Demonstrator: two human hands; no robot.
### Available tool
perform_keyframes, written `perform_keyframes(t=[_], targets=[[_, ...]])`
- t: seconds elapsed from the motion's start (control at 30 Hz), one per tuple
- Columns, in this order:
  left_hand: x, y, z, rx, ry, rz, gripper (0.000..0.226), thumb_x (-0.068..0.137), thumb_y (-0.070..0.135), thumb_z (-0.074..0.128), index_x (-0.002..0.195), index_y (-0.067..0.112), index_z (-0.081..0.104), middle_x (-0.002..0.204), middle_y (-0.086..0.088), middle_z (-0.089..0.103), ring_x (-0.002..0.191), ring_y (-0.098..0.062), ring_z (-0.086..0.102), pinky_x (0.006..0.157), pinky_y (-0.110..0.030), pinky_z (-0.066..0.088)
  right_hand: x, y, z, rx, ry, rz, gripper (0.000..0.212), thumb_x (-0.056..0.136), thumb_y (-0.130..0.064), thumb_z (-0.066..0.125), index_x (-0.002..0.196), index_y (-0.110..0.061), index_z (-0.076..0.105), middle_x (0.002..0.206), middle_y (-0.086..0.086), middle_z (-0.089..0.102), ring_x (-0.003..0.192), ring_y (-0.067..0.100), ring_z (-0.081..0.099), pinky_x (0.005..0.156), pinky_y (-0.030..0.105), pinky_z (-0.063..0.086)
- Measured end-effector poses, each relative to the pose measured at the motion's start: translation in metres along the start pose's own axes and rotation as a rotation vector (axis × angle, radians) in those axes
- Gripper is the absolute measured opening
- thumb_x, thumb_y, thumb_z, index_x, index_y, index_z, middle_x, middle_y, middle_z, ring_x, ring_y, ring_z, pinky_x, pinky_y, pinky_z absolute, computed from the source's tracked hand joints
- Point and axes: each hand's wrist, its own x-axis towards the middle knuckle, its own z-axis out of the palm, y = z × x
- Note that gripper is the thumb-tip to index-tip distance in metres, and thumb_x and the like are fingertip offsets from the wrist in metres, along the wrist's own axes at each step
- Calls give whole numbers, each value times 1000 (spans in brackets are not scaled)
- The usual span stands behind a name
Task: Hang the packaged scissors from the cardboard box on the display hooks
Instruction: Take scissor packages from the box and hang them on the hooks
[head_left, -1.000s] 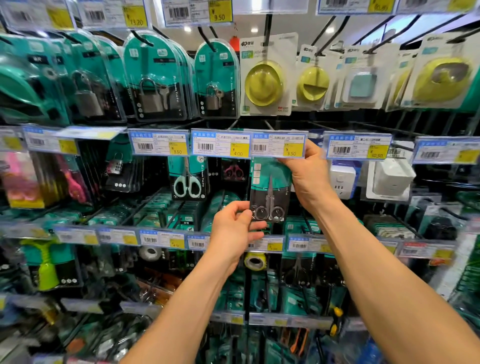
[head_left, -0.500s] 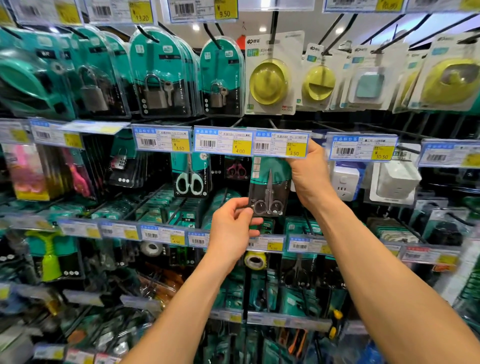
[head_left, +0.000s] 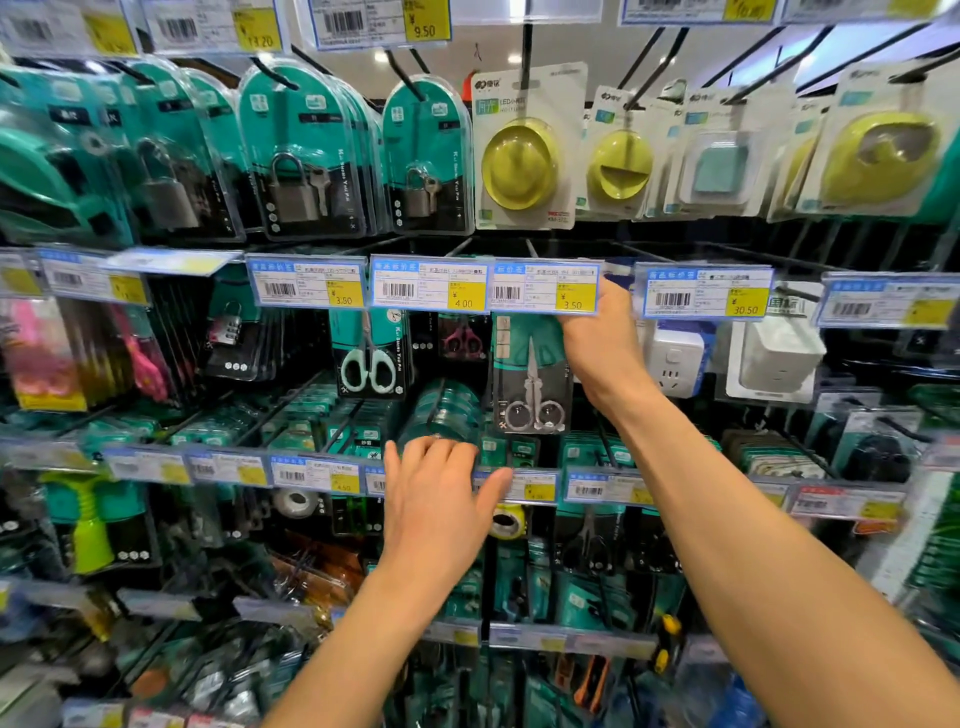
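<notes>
Scissors pack (head_left: 530, 379) hangs under the 3.50 tag (head_left: 545, 287), right hand (head_left: 602, 343) gripping its top right edge. Left hand (head_left: 441, 499), fingers loosely spread, holds nothing, lower left of pack.

**Bare forearms, nothing worn**

Two arms rise from the bottom edge of the frame, both uncovered to the edge. The left hand (head_left: 441, 499) and the right hand (head_left: 602, 338) carry no glove, watch or visible ring.
</notes>
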Motion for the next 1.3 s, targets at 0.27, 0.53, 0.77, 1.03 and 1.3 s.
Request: perform_keyframes(t=[0.27, 0.53, 0.77, 1.03, 1.3], targets=[[-5, -8, 5, 59, -38, 35, 51, 96, 63, 43, 126, 26, 61, 119, 8, 64, 121, -20, 49, 119, -52, 23, -5, 5, -2, -173, 29, -98, 16, 97, -5, 58, 103, -16, 67, 91, -23, 65, 85, -20, 59, 71, 2, 42], [-6, -11, 6, 85, -44, 58, 44, 95, 55, 52, 124, 24, 62, 116, 6, 66, 117, -23, 54, 119, -55, 25, -4, 21, -6, -377, 84, -107, 23, 94, -22, 63, 116, -28, 60, 109, -11, 66, 99, -4, 60, 83, 24, 53], [-4, -11, 1, 97, -106, 54, 45, 94, 56, 52, 126, 26, 59, 118, 8, 63, 120, -21, 52, 121, -53, 24, -43, 29, -22, -602, 83, 136, 64, 94, -51, 58, 150, -29, 36, 133, 1, 56, 123, 21, 52, 105, 43, 45], [1, -5, -7, 115, -118, 110, 47, 87, 47, 67, 123, 18, 63, 124, -2, 65, 123, -29, 53, 112, -61, 34, -104, 26, -37, -1170, -373, 183, 75, 91, -70, 47, 151, -27, 39, 153, 3, 38, 145, 28, 24, 119, 50, 23], [-33, 28, -10, 102, -111, 324, 49, 88, 44, 64, 123, 10, 63, 130, -14, 62, 126, -38, 51, 106, -58, 41, -166, 15, -44, -1245, -414, 63, 68, 88, -50, 65, 145, -19, 44, 152, 15, 36, 146, 35, 23, 114, 59, 30]])
